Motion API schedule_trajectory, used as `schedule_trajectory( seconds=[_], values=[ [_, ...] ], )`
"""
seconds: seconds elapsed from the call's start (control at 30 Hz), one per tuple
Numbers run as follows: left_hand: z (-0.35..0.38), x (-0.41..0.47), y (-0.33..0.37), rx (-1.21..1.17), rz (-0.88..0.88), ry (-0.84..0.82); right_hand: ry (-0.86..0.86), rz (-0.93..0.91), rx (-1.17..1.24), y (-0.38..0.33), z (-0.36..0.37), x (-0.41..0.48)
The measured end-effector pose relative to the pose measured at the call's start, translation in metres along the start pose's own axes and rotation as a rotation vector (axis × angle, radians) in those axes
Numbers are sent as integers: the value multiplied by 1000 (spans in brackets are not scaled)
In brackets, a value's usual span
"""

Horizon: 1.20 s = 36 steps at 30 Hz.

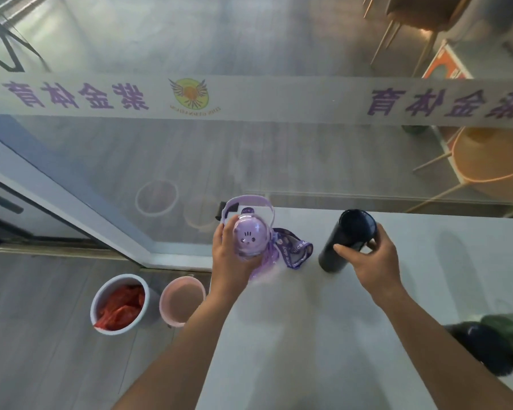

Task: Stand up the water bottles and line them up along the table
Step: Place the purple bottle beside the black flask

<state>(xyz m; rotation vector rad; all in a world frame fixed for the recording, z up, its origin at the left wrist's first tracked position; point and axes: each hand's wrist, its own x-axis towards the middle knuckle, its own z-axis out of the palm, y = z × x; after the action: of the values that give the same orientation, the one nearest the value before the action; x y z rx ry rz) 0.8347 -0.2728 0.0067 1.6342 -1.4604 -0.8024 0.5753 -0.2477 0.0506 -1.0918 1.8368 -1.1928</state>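
Head view shows left hand [230, 255] fingers clamped on the upright translucent purple plastic bottle [251, 238] and right hand [373, 263] fingers clamped on the upright dark navy cylindrical bottle [345, 241] on the white surface [427, 276], so I judge both almost placed, while a dark object [483, 350] near the right edge, maybe another bottle, remains.

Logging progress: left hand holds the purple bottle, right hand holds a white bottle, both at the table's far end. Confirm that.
Wrong in one respect: the head view shows the right hand on a black bottle, not white. The left hand does hold the purple bottle at the table's far end.
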Motion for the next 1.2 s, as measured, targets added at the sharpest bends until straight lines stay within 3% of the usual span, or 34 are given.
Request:
schedule_trajectory(
  seconds=[0.43, 1.2],
  values=[
    [1, 39, -12, 6, 54, -79, -68, -18, 38, -29, 77, 32],
    [7, 65, -15, -34, 81, -84, -87, -45, -17, -35, 82, 45]
  ],
)
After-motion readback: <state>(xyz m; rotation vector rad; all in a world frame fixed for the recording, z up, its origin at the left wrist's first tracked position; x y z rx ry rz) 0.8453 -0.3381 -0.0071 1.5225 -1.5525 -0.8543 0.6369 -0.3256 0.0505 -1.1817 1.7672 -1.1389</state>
